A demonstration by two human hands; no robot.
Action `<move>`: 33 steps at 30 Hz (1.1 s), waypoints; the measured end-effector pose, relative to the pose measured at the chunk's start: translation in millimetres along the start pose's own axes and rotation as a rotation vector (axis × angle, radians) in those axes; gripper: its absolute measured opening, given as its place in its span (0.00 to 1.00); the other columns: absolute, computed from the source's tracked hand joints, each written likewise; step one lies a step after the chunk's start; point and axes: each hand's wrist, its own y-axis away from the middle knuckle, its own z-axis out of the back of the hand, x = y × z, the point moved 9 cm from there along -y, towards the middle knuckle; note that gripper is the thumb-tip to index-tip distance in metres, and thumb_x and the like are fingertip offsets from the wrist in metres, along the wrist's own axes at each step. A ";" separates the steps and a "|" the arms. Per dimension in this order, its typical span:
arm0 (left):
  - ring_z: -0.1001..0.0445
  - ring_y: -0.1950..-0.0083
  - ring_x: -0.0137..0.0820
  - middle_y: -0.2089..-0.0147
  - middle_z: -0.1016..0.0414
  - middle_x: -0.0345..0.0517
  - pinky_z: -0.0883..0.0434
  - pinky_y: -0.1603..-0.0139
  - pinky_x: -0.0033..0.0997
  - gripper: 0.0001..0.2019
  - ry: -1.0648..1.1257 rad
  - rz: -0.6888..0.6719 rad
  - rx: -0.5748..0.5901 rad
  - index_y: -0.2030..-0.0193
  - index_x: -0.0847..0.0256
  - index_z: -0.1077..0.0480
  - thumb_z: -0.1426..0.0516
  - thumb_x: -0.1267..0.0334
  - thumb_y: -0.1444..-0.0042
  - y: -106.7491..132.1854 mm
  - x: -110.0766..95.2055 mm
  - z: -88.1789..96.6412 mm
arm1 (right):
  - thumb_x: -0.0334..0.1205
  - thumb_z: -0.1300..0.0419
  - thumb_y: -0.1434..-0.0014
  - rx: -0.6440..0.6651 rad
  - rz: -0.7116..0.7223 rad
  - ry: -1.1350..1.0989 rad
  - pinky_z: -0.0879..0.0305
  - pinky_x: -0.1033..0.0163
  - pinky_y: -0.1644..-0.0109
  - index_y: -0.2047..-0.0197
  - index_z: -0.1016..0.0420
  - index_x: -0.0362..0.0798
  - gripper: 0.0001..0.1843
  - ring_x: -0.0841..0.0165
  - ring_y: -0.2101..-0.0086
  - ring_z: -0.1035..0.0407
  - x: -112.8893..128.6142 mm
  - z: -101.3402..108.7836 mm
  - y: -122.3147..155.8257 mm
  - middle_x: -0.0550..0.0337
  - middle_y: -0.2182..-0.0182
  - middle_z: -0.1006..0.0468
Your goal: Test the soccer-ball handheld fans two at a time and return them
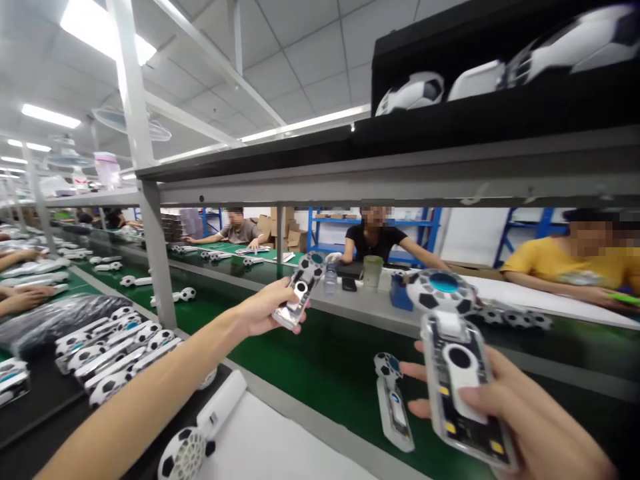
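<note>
- Left hand (263,308): stretched out over the green belt (320,363), fingers wrapped round the handle of a small football-patterned fan (300,291), its head tilted up and away.
- Right hand (505,407): close to the camera, gripping a second fan (457,373) from beneath, thumb on its front; the open handle faces up, circuit parts visible, apparently for checking.
- A third fan (393,400) lies flat on the belt, just left of the right hand.
- Finished fans (117,357) lie side by side on the near surface, left.
- Other people sit across the belt, hands at their own work.
</note>
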 end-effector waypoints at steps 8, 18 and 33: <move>0.20 0.70 0.37 0.65 0.23 0.48 0.25 0.68 0.34 0.14 0.459 -0.203 0.312 0.53 0.63 0.33 0.41 0.64 0.46 74.4 -4.3 -127.4 | 0.40 0.38 0.53 0.155 0.108 0.111 0.27 0.51 0.62 0.41 0.38 0.49 0.34 0.51 0.66 0.22 16.0 -25.2 32.1 0.48 0.62 0.17; 0.25 0.72 0.29 0.65 0.24 0.42 0.29 0.71 0.27 0.19 0.456 -0.212 0.291 0.51 0.55 0.35 0.35 0.62 0.48 77.1 14.8 -122.4 | 0.33 0.40 0.52 0.354 0.271 0.022 0.28 0.58 0.65 0.46 0.37 0.50 0.28 0.60 0.68 0.23 14.3 -52.3 30.4 0.54 0.63 0.18; 0.25 0.70 0.30 0.66 0.25 0.42 0.28 0.69 0.28 0.19 0.387 -0.201 0.290 0.51 0.56 0.34 0.35 0.59 0.48 73.5 18.9 -117.5 | 0.31 0.41 0.50 0.399 0.300 0.036 0.30 0.59 0.66 0.38 0.47 0.52 0.37 0.61 0.68 0.28 7.5 -62.8 34.9 0.60 0.67 0.23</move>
